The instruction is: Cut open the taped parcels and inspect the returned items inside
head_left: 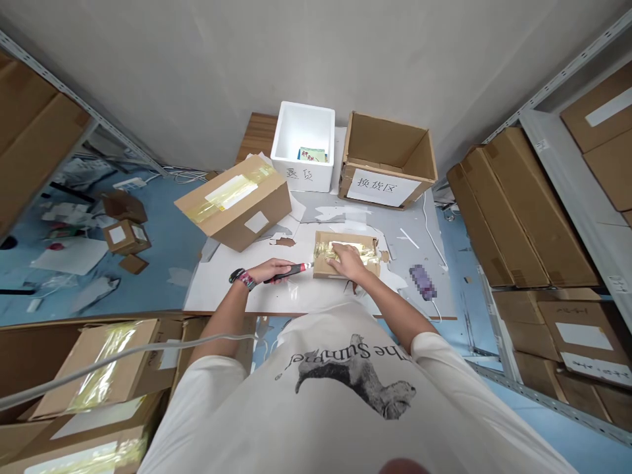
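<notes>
My left hand point(272, 270) is wrapped round a red and black utility knife point(295, 269), whose tip points right and reaches the left edge of a small cardboard box point(323, 268). Yellowish tape and a white label cover the top of that box, which lies flat on the white table point(257, 296). My right hand point(348, 262) rests on the box top with its fingers spread over the tape, partly hiding the label.
A larger taped box point(241, 224) stands tilted at the back left. Behind are a white foam box point(302, 176) and an uncovered cardboard box point(385, 187). A pixelated purple object point(423, 282) and a white cable lie at the right. Stacked boxes point(513, 204) flank the table.
</notes>
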`<state>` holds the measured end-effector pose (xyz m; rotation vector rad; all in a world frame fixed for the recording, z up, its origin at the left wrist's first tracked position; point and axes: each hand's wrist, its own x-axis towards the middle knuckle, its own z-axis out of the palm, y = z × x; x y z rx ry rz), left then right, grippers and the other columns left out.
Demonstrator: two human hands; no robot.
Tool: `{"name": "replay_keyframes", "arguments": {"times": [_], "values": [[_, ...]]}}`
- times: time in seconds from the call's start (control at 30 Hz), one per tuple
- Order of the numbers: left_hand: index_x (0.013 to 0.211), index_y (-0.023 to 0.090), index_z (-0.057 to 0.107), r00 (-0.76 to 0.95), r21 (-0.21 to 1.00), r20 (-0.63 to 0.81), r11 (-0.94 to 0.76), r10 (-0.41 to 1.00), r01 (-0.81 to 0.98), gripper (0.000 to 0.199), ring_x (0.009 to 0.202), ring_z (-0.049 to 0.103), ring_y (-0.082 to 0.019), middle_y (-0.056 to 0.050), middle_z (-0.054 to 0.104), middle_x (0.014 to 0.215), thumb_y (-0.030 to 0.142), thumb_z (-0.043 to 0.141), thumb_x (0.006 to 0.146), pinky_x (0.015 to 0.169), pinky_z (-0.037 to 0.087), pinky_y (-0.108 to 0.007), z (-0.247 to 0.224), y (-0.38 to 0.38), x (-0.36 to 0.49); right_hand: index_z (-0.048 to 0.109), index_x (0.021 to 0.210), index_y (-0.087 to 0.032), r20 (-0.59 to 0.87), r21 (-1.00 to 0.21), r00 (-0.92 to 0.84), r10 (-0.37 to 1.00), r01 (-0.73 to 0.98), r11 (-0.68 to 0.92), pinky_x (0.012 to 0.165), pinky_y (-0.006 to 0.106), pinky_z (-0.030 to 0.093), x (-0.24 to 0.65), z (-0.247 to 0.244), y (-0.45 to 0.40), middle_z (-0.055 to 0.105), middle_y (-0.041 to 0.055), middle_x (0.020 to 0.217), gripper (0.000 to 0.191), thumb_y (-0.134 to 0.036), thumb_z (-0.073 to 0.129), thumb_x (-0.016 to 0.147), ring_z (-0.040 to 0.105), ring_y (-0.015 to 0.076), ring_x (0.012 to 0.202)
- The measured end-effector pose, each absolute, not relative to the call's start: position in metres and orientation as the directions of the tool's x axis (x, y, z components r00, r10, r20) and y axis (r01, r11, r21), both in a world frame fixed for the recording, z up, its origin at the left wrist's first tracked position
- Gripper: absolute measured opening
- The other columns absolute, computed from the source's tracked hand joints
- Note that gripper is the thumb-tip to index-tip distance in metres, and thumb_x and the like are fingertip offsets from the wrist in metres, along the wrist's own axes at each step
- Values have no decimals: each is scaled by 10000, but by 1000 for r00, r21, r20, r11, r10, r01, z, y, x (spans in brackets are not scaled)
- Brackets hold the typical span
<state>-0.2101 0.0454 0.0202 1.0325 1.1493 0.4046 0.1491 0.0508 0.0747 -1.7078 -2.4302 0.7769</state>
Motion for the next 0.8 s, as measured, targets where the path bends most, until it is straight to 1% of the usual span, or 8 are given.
{"name": "replay_keyframes", "arguments": {"times": [0.07,0.13,0.2,0.27,0.37,0.5,0.6,0.8], "values": [[1275,195,888,204,849,-527,519,825,94,753,494,616,-178,-83,796,762,776,904,795,431,462,-268,14,26,-217,712,1546,-228,-138,-456,-342,930,855,247,1278,486,435,154,71,46,689,164,1652,430,-368,500,1200,598,343,1498],[1415,151,811,-117,868,-494,495,861,-25,815,537,626,-167,-91,806,819,792,759,915,467,490,-258,8,9,-216,654,1659,-227,-99,-421,-280,955,881,214,1322,509,405,157,65,44,592,174,1760,508,-311,439,1206,515,352,1587],[1544,129,726,-425,898,-425,433,799,-82,844,577,627,-151,-74,795,854,760,655,987,515,510,-246,4,-6,-209,587,1743,-249,-112,-343,-276,955,913,223,1371,579,344,157,59,46,522,175,1824,581,-269,526,1165,435,381,1660],[1618,130,683,-530,927,-336,372,779,-41,858,643,655,-153,-73,796,917,730,636,1006,587,555,-259,4,-19,-199,515,1804,-294,-150,-259,-326,934,924,281,1400,694,259,156,53,52,442,167,1889,723,-245,662,1098,329,429,1735],[1562,195,770,-332,951,-154,230,931,206,756,891,758,-225,-112,828,1120,690,720,993,808,651,-348,11,-36,-186,474,1834,-321,-183,-193,-366,912,923,332,1386,804,195,154,45,64,378,167,1932,771,-279,699,1098,255,483,1774],[1509,312,833,67,849,4,-38,998,528,543,1196,755,-323,-115,821,1291,585,722,1052,1086,615,-461,18,-42,-178,526,1812,-299,-156,-205,-379,912,916,345,1404,746,216,157,38,75,406,171,1922,620,-354,530,1194,334,463,1753],[1547,332,818,208,762,41,-165,977,626,505,1158,727,-329,-121,813,1264,519,667,1103,1066,585,-467,15,-27,-173,545,1807,-278,-139,-217,-383,913,912,349,1420,679,236,158,34,77,437,169,1907,608,-355,488,1207,377,441,1741],[1549,373,823,338,618,53,-297,940,728,482,1080,657,-344,-131,783,1225,468,629,1118,983,550,-461,12,25,-162,560,1794,-297,-112,-225,-360,926,917,330,1403,663,280,158,24,77,502,141,1874,608,-360,520,1190,403,429,1728]]}}
